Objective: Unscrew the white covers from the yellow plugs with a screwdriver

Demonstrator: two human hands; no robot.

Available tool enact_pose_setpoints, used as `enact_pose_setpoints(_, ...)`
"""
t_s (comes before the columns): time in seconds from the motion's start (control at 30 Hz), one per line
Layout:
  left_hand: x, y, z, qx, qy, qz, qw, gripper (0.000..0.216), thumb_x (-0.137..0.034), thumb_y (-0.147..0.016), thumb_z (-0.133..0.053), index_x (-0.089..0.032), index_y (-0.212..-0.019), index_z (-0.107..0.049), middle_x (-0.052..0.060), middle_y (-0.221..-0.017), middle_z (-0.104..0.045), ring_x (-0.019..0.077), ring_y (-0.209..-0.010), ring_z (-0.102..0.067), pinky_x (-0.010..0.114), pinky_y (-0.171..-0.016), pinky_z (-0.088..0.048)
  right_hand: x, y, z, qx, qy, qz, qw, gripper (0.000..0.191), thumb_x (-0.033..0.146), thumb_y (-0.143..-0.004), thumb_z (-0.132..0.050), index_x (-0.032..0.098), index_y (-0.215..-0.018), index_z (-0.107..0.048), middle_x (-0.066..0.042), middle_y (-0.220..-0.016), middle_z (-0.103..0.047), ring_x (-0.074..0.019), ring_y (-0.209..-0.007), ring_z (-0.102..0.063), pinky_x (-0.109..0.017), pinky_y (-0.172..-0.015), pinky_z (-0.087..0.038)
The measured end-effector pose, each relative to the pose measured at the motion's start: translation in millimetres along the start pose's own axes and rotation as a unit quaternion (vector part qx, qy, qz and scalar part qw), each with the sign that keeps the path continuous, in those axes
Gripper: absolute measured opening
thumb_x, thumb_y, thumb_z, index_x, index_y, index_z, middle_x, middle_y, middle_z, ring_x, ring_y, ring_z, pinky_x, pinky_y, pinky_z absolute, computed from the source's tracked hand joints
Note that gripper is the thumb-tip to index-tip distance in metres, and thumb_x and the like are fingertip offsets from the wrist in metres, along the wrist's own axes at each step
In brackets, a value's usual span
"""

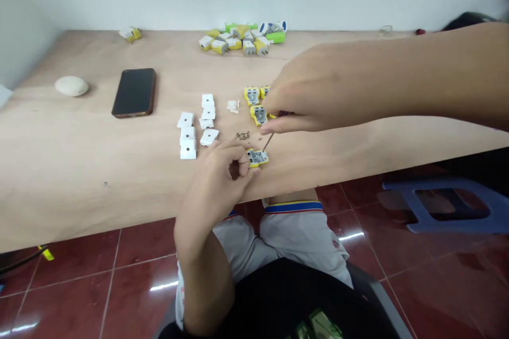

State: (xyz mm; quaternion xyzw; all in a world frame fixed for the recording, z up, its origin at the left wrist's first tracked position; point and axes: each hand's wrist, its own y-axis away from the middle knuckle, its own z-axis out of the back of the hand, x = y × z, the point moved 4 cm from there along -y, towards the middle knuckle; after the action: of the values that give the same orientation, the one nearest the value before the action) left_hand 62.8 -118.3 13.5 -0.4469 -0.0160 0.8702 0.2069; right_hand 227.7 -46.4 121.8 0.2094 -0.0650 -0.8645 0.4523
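Near the table's front edge, my left hand point(222, 169) pinches a yellow and grey plug half point(257, 157), its inner side facing up. Above it, my right hand point(294, 98) is closed around a screwdriver, whose thin shaft point(269, 141) slants down to the plug half's right part. The screwdriver's handle is mostly hidden in the fist. Just beyond the plug half lies a small heap of brass-coloured screws point(242, 135). More open yellow plug halves point(252, 96) sit beside my right hand, partly covered by it. White plug covers point(188, 149) stand in two rows left of the screws.
Small white pieces point(233, 106) lie between covers and plug halves. A phone point(134, 92) and a white oval object point(71, 86) are at the left. Assembled plugs point(234, 42) are piled by the wall, another plug point(131, 34) far left. A blue stool point(449, 204) stands at the right.
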Motion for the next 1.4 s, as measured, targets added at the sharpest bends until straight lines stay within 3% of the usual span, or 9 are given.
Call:
enact_pose_setpoints(0.17, 0, 0, 1, 0.003, -0.011, 0.003, 1.000, 0.035, -0.015, -0.089, -0.073, -0.021, -0.069, -0.044, 0.003, -0.100, -0.076, 0.0198, -0.081, -0.063, 0.040, -0.094, -0.054, -6, 2, -4, -0.017, -0.019, 0.019, 1.000, 0.045, 0.052, -0.112, -0.060, 0.013, -0.093, -0.072, -0.002, -0.078, -0.063, -0.0182, -0.079, -0.059, -0.035, -0.076, -0.036)
enact_pose_setpoints(0.3, 0, -1, 1, 0.003, -0.013, 0.007, 1.000, 0.035, -0.013, -0.089, -0.073, -0.021, -0.069, -0.045, 0.003, -0.098, -0.076, 0.0210, -0.085, -0.067, 0.041, -0.096, -0.055, -12, 3, -7, -0.002, -0.047, -0.034, 0.998, 0.036, 0.046, -0.109, -0.067, 0.015, -0.092, -0.073, -0.001, -0.076, -0.064, -0.0158, -0.073, -0.056, -0.033, -0.074, -0.036)
enact_pose_setpoints(0.5, -1, -1, 1, 0.003, -0.003, 0.011, 1.000, 0.035, -0.013, -0.089, -0.073, -0.022, -0.070, -0.045, 0.004, -0.105, -0.078, 0.0235, -0.094, -0.071, 0.041, -0.095, -0.055, -4, 5, -5, -0.016, -0.125, -0.004, 0.992, 0.020, 0.036, -0.106, -0.067, 0.018, -0.103, -0.073, -0.002, -0.088, -0.071, -0.0155, -0.074, -0.056, -0.031, -0.071, -0.035)
enact_pose_setpoints(0.67, -2, 0, 1, 0.006, -0.005, 0.016, 1.000, 0.035, -0.012, -0.089, -0.071, -0.021, -0.069, -0.043, 0.004, -0.114, -0.080, 0.0207, -0.088, -0.068, 0.038, -0.089, -0.054, 5, 7, 3, 0.005, -0.146, -0.086, 0.986, 0.022, 0.039, -0.110, -0.058, 0.021, -0.109, -0.071, -0.001, -0.082, -0.066, -0.0162, -0.065, -0.050, -0.032, -0.067, -0.030)
enact_pose_setpoints(0.8, -2, 0, 1, 0.003, -0.002, 0.011, 1.000, 0.035, -0.014, -0.089, -0.069, -0.021, -0.069, -0.042, 0.004, -0.115, -0.080, 0.0196, -0.083, -0.065, 0.035, -0.078, -0.051, 11, 6, 8, -0.042, -0.225, 0.015, 0.973, 0.019, 0.030, -0.108, -0.059, 0.021, -0.120, -0.071, -0.004, -0.096, -0.070, -0.0179, -0.078, -0.055, -0.032, -0.074, -0.034)
enact_pose_setpoints(0.87, -2, 0, 1, 0.003, -0.001, 0.009, 1.000, 0.035, -0.015, -0.090, -0.069, -0.022, -0.068, -0.042, 0.005, -0.113, -0.081, 0.0207, -0.085, -0.066, 0.034, -0.077, -0.051, 12, 5, 8, -0.053, -0.246, 0.052, 0.967, 0.018, 0.028, -0.107, -0.060, 0.021, -0.119, -0.071, -0.004, -0.101, -0.070, -0.0188, -0.085, -0.058, -0.032, -0.077, -0.035)
enact_pose_setpoints(1.03, -1, 0, 1, 0.002, 0.000, 0.008, 1.000, 0.034, -0.014, -0.090, -0.069, -0.021, -0.069, -0.043, 0.005, -0.108, -0.078, 0.0189, -0.080, -0.065, 0.034, -0.080, -0.052, 4, 3, 6, -0.026, -0.186, -0.053, 0.981, 0.022, 0.034, -0.109, -0.058, 0.017, -0.106, -0.072, -0.002, -0.076, -0.061, -0.0172, -0.071, -0.051, -0.032, -0.072, -0.031)
enact_pose_setpoints(1.2, 0, 0, 1, 0.004, 0.000, 0.005, 1.000, 0.036, -0.016, -0.091, -0.071, -0.022, -0.070, -0.042, 0.004, -0.095, -0.073, 0.0211, -0.084, -0.065, 0.035, -0.082, -0.053, 6, 3, 8, -0.074, -0.275, 0.080, 0.955, 0.014, 0.024, -0.105, -0.060, 0.018, -0.108, -0.073, -0.002, -0.091, -0.067, -0.0146, -0.078, -0.054, -0.031, -0.073, -0.033)
enact_pose_setpoints(1.4, 0, 0, 1, 0.003, 0.008, 0.011, 1.000, 0.036, -0.015, -0.091, -0.070, -0.022, -0.071, -0.042, 0.005, -0.104, -0.075, 0.0243, -0.095, -0.069, 0.037, -0.086, -0.054, 5, -1, 8, -0.082, -0.240, 0.040, 0.966, 0.024, 0.021, -0.105, -0.054, 0.016, -0.089, -0.070, 0.003, -0.067, -0.053, -0.0123, -0.064, -0.040, -0.032, -0.069, -0.031)
